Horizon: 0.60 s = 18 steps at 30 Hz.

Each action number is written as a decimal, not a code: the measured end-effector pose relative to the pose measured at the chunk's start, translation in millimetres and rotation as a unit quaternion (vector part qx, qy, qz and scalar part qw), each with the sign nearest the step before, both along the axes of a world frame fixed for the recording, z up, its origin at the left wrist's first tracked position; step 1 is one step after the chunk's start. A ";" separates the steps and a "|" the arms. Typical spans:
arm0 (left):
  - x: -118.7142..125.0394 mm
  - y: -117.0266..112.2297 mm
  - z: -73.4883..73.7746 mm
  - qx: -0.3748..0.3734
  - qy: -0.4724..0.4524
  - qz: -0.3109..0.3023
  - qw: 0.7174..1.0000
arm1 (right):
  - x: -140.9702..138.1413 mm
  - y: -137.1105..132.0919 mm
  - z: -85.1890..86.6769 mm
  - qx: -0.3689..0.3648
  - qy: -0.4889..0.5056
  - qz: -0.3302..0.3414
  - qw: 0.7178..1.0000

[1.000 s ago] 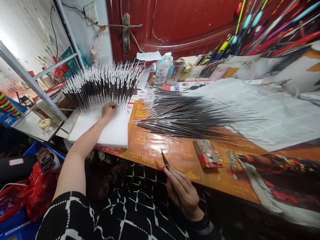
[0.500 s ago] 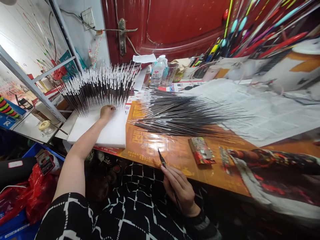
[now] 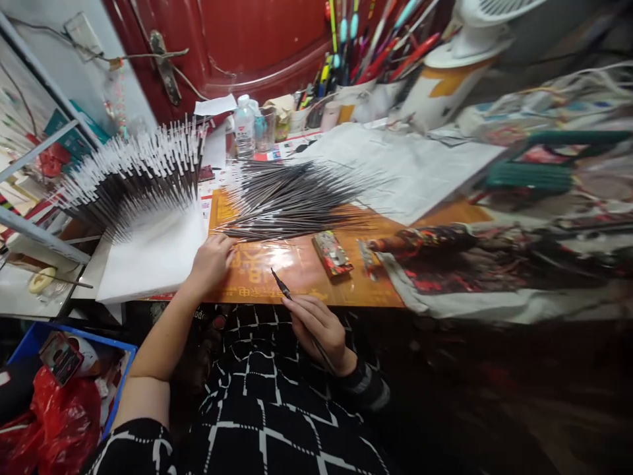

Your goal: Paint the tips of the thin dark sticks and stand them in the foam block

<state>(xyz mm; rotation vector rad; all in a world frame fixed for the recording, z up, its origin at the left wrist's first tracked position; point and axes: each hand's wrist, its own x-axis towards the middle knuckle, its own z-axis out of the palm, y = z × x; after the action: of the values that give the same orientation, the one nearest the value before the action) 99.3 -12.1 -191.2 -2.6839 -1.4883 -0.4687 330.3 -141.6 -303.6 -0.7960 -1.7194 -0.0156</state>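
Note:
My left hand (image 3: 211,260) rests on the orange table cover (image 3: 301,277), beside the white foam block (image 3: 148,260), its fingers curled near the ends of the loose thin dark rods (image 3: 291,198) piled on the table. Nothing shows in its grip. Many white-tipped rods (image 3: 133,175) stand stuck upright in the foam block. My right hand (image 3: 316,328) sits near the table's front edge, closed on a thin dark brush (image 3: 283,287) that points up and to the left.
A small patterned box (image 3: 332,253) lies right of the brush. Newspaper sheets (image 3: 410,168) cover the middle. A water bottle (image 3: 243,126), glass jar and cups of coloured floats (image 3: 366,53) stand at the back by a red door. A blue bin (image 3: 69,369) is on the floor at left.
My left hand has come off the foam block and moved right onto the orange cover by the loose rods. The view has swung to the right. My right hand still holds the brush.

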 end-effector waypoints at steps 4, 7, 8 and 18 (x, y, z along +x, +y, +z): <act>48.0 7.4 -22.4 -0.001 0.066 0.036 0.997 | 17.9 -4.8 13.4 0.010 -0.007 -0.040 0.999; 64.6 21.8 -27.7 -0.006 0.112 0.098 0.989 | 35.5 -12.2 22.5 0.010 -0.008 -0.077 0.997; 65.8 25.4 -28.0 -0.007 0.120 0.103 0.987 | 41.1 -14.6 24.8 0.008 -0.006 -0.087 0.996; 38.5 11.9 -9.7 0.135 0.071 0.045 0.987 | 67.5 -10.5 30.3 0.028 -0.010 -0.141 0.990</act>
<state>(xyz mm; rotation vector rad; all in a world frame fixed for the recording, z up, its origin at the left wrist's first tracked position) 137.7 -0.2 -200.9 -2.3783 -1.3884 -0.4284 397.8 -152.1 -273.4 -0.9928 -1.6063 -0.2646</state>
